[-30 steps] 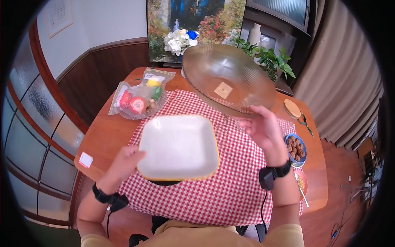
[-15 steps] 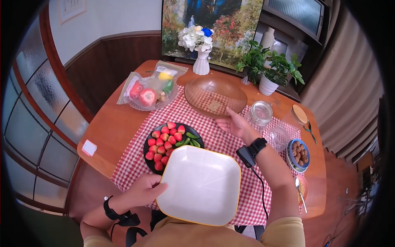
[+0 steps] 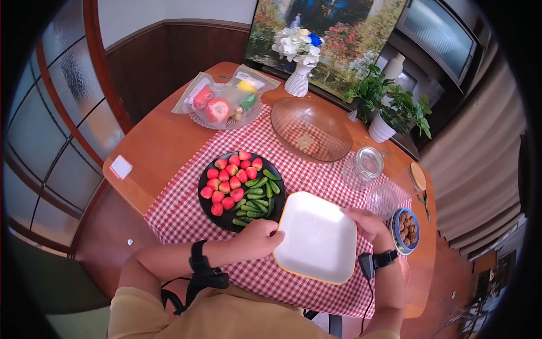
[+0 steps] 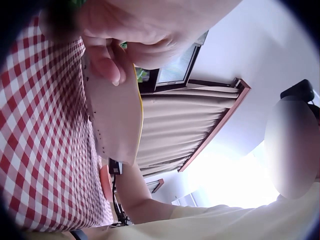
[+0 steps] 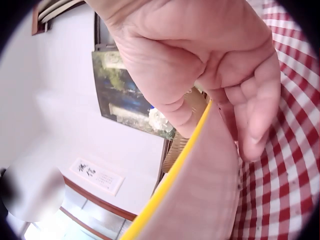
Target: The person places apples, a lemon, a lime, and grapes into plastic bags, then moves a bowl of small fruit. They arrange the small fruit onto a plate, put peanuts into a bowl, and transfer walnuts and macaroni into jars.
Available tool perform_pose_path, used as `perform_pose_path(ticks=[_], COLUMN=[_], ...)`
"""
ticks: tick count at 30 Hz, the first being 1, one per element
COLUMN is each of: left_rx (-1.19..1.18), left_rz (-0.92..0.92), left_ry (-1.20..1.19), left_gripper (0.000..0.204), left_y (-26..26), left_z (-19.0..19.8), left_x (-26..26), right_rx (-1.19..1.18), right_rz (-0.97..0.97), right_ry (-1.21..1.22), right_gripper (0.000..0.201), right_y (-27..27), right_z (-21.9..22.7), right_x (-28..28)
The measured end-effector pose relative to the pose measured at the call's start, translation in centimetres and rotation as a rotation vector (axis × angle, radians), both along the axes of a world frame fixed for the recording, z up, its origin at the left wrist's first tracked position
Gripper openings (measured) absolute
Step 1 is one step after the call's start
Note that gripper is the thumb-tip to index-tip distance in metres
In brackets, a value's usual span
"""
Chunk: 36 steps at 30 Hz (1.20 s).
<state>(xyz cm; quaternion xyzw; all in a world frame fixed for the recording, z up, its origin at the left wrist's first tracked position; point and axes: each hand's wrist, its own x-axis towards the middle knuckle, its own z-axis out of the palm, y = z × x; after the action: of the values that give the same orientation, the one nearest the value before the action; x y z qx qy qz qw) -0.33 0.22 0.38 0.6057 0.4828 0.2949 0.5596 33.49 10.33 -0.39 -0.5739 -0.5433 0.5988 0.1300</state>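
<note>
A white square baking dish (image 3: 319, 237) with a yellow rim is between both hands over the front of the checked cloth. My left hand (image 3: 254, 240) grips its left side, thumb at the rim; in the left wrist view, fingers lie against the dish's outer wall (image 4: 112, 110). At the upper right corner, my right hand (image 3: 370, 226) holds the rim. The right wrist view shows that thumb (image 5: 182, 120) inside the yellow edge and the fingers outside. Close by on the left, a black plate (image 3: 226, 224) carries small red fruits (image 3: 224, 186) and green mini cucumbers (image 3: 257, 204).
An amber glass bowl (image 3: 336, 144) sits at the back of the cloth. Right of it stand a clip-top glass jar (image 3: 364, 166), a clear glass (image 3: 382, 200) and a bowl of walnuts (image 3: 407, 227). Bagged produce (image 3: 220, 107), a flower vase (image 3: 297, 81) and a potted plant (image 3: 382, 129) line the back.
My right hand has set the amber bowl down at the back, left it, and come to the dish's right rim. The dish has moved right, uncovering the black plate.
</note>
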Motion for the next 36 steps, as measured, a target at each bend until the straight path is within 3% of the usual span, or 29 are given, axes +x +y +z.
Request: perform_pose_path(ticks=[2,6,10,14,16,18,24,26,27,29,30,32,33,36], left_rx=[-0.032,-0.011,-0.178,-0.091,0.059,-0.067,-0.143,-0.283,-0.343,-0.354,-0.367,-0.337,-0.305,-0.169], left_rz=[0.064,0.062,-0.161,-0.254,0.019,0.163,0.385,0.472,0.503,0.576,0.646,0.709,0.774,0.854], left_ry=[0.004,0.046,0.194,0.249,0.044,0.088,-0.074,-0.276,-0.394,-0.485,-0.566,-0.595,-0.621,-0.680], left_gripper=[0.035,0.035,0.040,0.044,0.044,0.042,0.044,0.038,0.039,0.037,0.036,0.035,0.034,0.030], left_y=[0.7,1.1,1.6,2.4,3.3,5.0,11.9,13.6,14.2,15.7,16.2,16.9,17.3,17.7], left_z=[-1.3,-1.1,1.9,2.8,3.3,4.8,-0.7,-2.4,-3.1,-4.2,-4.5,-4.5,-4.6,-6.1], left_x=[1.1,2.0,0.8,-2.7,-5.0,-7.9,-17.1,-18.8,-19.5,-20.1,-20.3,-20.2,-20.2,-20.2], right_rx=[-0.164,-0.036,0.090,0.084,0.100,0.119,0.105,0.400,0.405,1.093,1.096,0.957,0.965,0.916], right_rz=[-0.241,-0.321,-0.371,-0.379,-0.381,-0.374,-0.352,-0.113,-0.108,-0.019,-0.018,0.013,0.009,0.252], right_ry=[0.261,0.430,0.406,0.421,0.409,0.393,0.134,-0.785,-0.793,-0.984,-0.988,-0.601,-0.604,-0.396], right_gripper=[0.030,0.031,0.029,0.027,0.027,0.026,0.030,0.032,0.032,0.034,0.034,0.031,0.031,0.029], right_y=[-0.9,-1.0,-1.6,-1.7,-1.7,-1.4,-0.8,-1.2,-1.5,-2.3,-2.5,-1.7,-0.8,2.3], right_z=[-0.8,-2.7,-2.5,-2.8,-2.9,-2.8,-1.9,1.6,3.0,5.7,7.4,10.5,10.9,12.5], right_x=[0.3,0.4,0.2,0.5,0.5,0.6,1.2,-0.8,-2.1,-5.4,-7.3,-11.7,-13.4,-19.2])
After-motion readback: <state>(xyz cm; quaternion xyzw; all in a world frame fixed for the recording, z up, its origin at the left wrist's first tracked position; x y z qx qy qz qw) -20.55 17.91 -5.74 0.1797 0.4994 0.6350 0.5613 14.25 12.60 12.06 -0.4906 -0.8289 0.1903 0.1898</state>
